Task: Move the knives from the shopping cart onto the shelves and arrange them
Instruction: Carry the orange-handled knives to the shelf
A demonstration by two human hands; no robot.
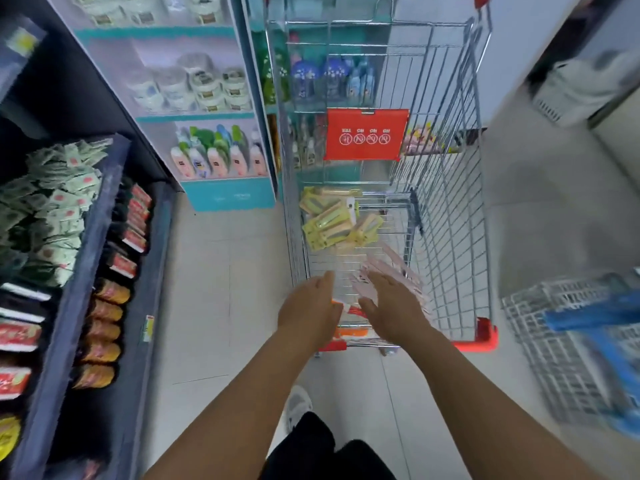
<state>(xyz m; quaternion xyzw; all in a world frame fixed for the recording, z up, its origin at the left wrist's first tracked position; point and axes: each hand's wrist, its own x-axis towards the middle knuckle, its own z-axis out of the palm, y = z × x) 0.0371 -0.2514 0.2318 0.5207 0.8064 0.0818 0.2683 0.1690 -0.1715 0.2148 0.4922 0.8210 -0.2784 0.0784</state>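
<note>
Along the left side of the aisle, a dark blue tiered shelf unit (104, 237) carries rows of green-and-white sachets and red and orange packets. Beyond it stands a teal-edged white shelf unit (221, 199) stocked with white tubs and pastel bottles. Centre frame, a chrome wire shopping cart (450, 202) with red plastic corner bumpers rests on pale floor tiles; a red warning placard (366, 134) hangs on its inner gate. Lower right, a grey wire basket with a blue handle (571, 341) appears blurred. Packaged knives lie on the cart's mesh floor: yellow-green carded packs (332, 220) heaped toward the far left, pale pink carded packs (394, 268) nearer and to the right, and red-and-white packs (353, 315) at the near end. The left hand (310, 306) and right hand (391, 306) both reach into the cart, fingers extended and apart, gripping nothing; the right hand's fingers overlap the pink packs, though contact cannot be determined.
</note>
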